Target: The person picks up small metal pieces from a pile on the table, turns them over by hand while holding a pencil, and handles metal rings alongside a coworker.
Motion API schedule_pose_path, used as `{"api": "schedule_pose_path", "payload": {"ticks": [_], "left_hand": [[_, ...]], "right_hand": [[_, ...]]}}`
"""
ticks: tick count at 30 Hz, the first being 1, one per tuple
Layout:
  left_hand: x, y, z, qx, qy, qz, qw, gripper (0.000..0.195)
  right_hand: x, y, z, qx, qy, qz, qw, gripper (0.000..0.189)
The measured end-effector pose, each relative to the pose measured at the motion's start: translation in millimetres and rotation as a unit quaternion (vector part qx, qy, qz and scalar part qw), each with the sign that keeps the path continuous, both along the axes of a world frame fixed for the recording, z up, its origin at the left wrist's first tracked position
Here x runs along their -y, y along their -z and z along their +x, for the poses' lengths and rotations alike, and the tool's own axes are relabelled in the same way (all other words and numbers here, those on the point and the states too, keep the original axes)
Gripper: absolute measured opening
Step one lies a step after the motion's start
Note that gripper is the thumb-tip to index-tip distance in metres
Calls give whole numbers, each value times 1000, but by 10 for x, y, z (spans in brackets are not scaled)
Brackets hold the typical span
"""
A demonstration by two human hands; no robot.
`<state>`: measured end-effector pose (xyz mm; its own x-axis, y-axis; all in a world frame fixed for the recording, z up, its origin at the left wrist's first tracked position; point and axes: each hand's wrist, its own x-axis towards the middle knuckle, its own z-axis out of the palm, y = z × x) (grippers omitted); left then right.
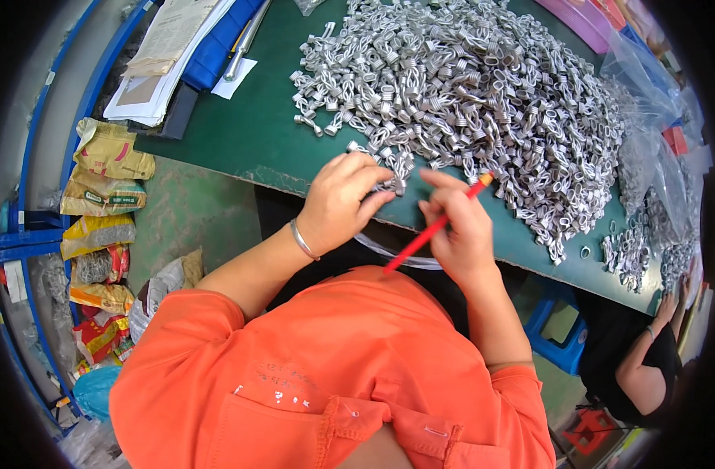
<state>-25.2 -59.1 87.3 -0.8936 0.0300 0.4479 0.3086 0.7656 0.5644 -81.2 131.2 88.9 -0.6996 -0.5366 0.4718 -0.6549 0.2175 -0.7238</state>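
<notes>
On the edge of the green-topped table (pixel 246 146) lies a small cluster of silvery metal fittings (pixel 402 167), each with ribbed ends and twisted strands. My left hand (pixel 346 199) is cupped against its near left side, thumb and fingertips apart. A bangle circles that wrist. To the right of the cluster, my right hand (pixel 460 228) grips a slim red pen-like stick (pixel 419 241). Its orange-yellow end points up and away, and the other end slopes down towards my shirt. Just beyond both hands rises a large heap of the same fittings (pixel 451 82).
Papers (pixel 158 64) and a blue bin (pixel 217 53) stand at the table's left. Clear plastic bags (pixel 656 117) and loose oval rings (pixel 627 252) lie right. A co-worker's arm (pixel 644 363) reaches in there, near a blue stool (pixel 554 334). Stacked sacks (pixel 108 193) line blue shelving (pixel 79 111).
</notes>
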Motion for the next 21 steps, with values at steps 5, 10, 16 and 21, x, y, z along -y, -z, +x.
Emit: {"api": "schedule_pose_path", "payload": {"ticks": [5, 10, 16, 21], "left_hand": [[-12, 26, 15, 4, 10, 10, 1000, 28], [-33, 25, 22, 25, 23, 53, 998, 29], [-141, 116, -82, -44, -2, 31, 999, 22], [-144, 125, -57, -22, -13, 58, 998, 23]], "right_hand": [[180, 52, -169, -119, -17, 34, 992, 25], [-50, 93, -106, -72, -9, 62, 995, 25], [-135, -32, -28, -70, 34, 38, 996, 31], [-61, 80, -11, -76, 81, 67, 992, 31]]}}
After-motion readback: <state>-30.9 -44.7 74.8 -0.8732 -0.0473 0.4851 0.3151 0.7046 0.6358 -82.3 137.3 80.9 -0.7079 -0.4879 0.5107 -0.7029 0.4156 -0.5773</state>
